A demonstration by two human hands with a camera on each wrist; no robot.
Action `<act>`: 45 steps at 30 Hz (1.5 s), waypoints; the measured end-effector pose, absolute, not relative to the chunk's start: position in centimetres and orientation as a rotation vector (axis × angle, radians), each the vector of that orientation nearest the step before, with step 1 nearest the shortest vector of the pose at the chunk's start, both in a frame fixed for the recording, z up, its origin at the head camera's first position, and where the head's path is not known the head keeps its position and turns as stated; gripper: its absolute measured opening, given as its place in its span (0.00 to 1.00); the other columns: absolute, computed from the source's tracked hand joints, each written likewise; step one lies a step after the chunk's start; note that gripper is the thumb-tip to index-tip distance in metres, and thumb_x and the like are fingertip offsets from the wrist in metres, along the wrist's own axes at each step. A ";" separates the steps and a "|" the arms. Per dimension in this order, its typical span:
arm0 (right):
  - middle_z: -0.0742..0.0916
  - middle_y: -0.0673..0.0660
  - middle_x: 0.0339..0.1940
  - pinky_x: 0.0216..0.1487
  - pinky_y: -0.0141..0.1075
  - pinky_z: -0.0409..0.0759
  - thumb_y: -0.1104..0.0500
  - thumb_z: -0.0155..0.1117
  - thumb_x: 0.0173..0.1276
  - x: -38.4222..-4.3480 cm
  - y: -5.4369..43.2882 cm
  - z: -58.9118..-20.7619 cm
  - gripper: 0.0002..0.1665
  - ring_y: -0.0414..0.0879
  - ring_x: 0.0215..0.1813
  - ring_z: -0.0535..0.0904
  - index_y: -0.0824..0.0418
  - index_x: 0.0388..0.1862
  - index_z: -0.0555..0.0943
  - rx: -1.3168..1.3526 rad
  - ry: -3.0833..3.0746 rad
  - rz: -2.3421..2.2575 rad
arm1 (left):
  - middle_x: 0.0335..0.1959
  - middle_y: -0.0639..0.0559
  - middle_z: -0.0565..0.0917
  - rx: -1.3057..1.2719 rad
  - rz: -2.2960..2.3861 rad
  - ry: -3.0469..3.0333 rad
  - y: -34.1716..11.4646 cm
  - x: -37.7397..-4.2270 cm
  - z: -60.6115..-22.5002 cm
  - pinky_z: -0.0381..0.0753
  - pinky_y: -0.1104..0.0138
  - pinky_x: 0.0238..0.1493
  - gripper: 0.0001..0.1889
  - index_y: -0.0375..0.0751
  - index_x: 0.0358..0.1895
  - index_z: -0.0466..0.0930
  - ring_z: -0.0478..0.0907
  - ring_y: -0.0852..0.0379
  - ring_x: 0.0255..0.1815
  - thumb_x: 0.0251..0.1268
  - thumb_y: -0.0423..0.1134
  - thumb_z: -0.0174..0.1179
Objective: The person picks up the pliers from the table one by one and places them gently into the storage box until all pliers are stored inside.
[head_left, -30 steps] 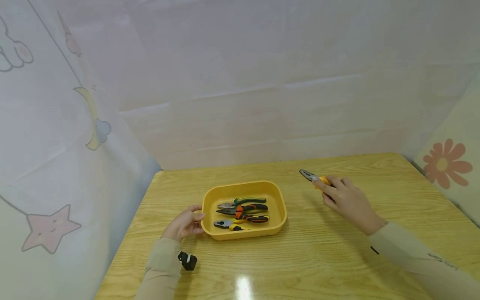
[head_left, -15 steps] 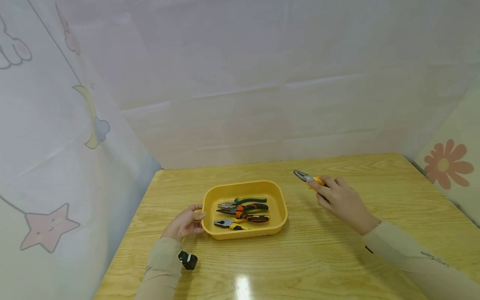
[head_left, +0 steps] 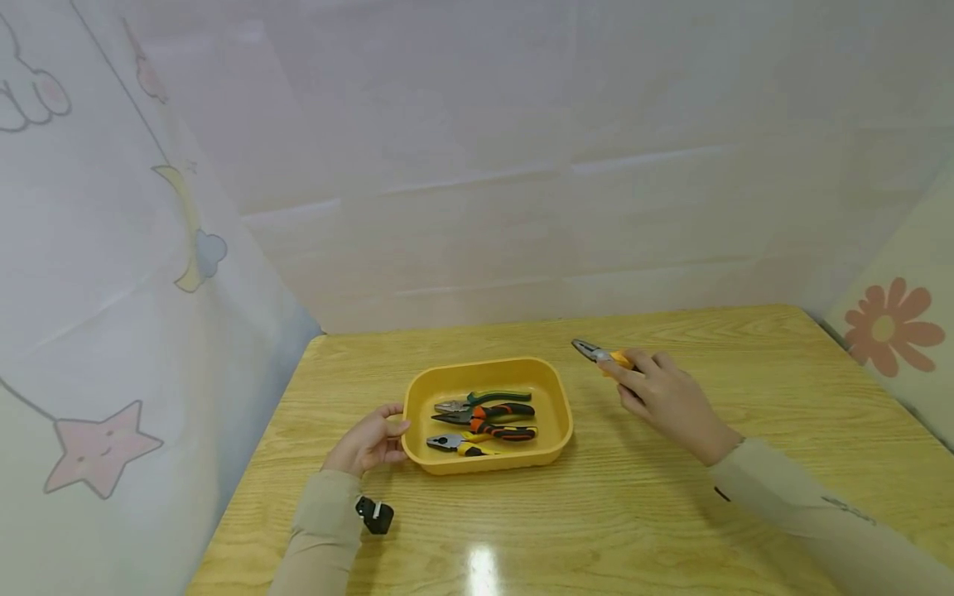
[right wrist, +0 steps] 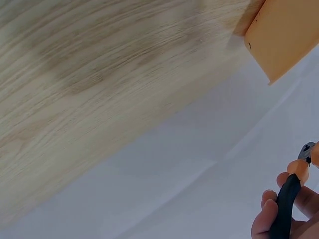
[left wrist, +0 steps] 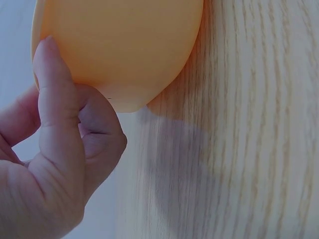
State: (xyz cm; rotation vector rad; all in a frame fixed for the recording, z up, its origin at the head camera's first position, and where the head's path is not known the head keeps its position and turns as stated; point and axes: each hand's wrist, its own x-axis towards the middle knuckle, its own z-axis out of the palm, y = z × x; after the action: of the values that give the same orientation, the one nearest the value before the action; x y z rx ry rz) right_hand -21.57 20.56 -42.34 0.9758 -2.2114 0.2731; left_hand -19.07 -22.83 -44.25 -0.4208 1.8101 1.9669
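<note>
A yellow plastic tray [head_left: 555, 414] sits on the wooden table, and my left hand [head_left: 370, 441] pinches its left rim between thumb and fingers. In the left wrist view the thumb [left wrist: 55, 94] lies over the tray's wall. Inside the tray lie green-handled pliers [head_left: 499, 396], black-and-red long-nose pliers [head_left: 483, 415] and yellow-and-black combination pliers [head_left: 447, 443]. To the right of the tray and raised above the table, my right hand [head_left: 666, 404] grips another pair of pliers [head_left: 594, 352] with orange-and-black handles, their metal nose pointing left. The right wrist view shows the black handle [right wrist: 285, 206] within the fingers.
The wooden table [head_left: 596, 530] ends at a pale cloth backdrop [head_left: 484, 207] behind it and at the sides. A small black device [head_left: 375, 515] is at the left wrist.
My right hand has moved left with the pliers, closer to the tray. The left hand keeps its hold on the rim, and the tray stays in place.
</note>
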 end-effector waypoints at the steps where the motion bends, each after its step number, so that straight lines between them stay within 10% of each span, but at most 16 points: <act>1: 0.81 0.65 0.45 0.21 0.41 0.74 0.47 0.31 0.81 -21.6 20.4 -42.3 0.32 0.55 0.31 0.72 0.59 0.58 0.81 0.978 -2.212 0.273 | 0.30 0.47 0.76 -0.422 1.966 1.811 -22.8 -19.1 -44.3 0.81 0.70 0.22 0.18 0.34 0.63 0.58 0.76 0.58 0.25 0.74 0.28 0.46; 45: 0.81 0.66 0.46 0.24 0.38 0.72 0.48 0.28 0.81 -22.1 16.0 -42.3 0.33 0.54 0.33 0.73 0.58 0.60 0.81 1.116 -2.211 0.277 | 0.31 0.47 0.75 -0.405 1.990 1.803 -22.8 -18.9 -43.8 0.80 0.71 0.22 0.19 0.33 0.64 0.58 0.76 0.58 0.26 0.74 0.28 0.46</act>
State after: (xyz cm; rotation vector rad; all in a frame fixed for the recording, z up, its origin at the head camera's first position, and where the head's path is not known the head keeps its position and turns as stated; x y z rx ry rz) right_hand -22.09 16.02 -42.26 1.1158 -2.2112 0.2767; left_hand -18.86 -22.83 -43.82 -0.4051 1.8029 1.9903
